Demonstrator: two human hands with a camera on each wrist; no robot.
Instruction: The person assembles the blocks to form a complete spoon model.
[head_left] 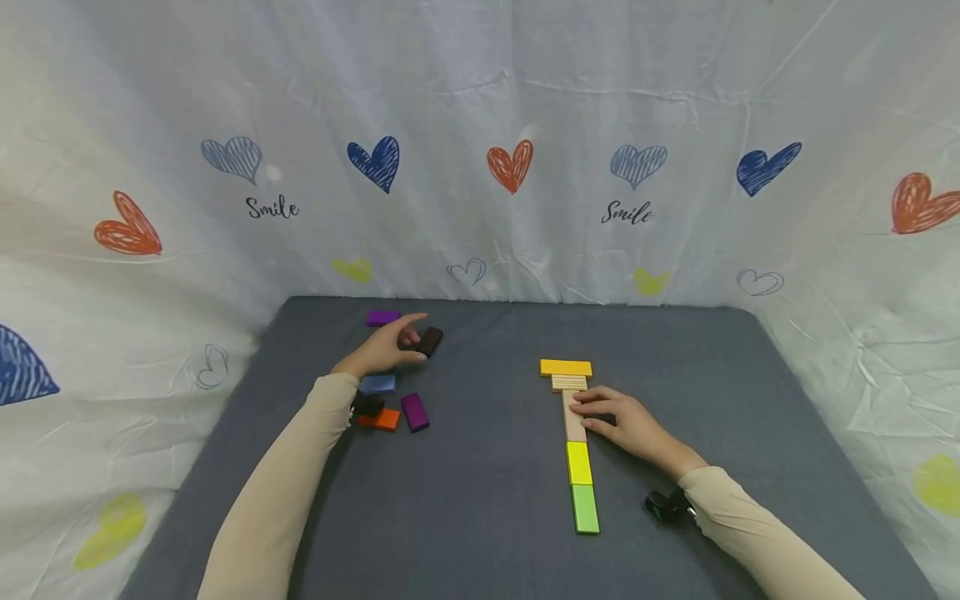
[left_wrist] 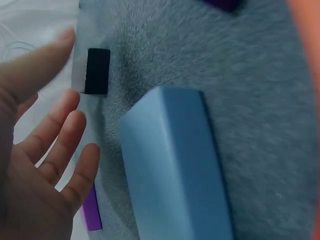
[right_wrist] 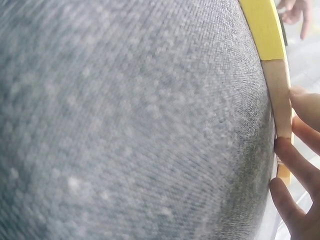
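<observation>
Fingers are standing apart on the left hand and right hand, over a grey surface. A T-shaped block row is lying beside the right fingers, which are touching its plain wooden block; a black block is resting at the left fingers, contact unclear.

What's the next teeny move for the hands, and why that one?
Probably curl the left hand around the dark block. The hand is spread open right by that block and doesn't look closed on it, so a gentle pinch seems the smallest useful step. The right hand is already touching the pale wooden block.
</observation>
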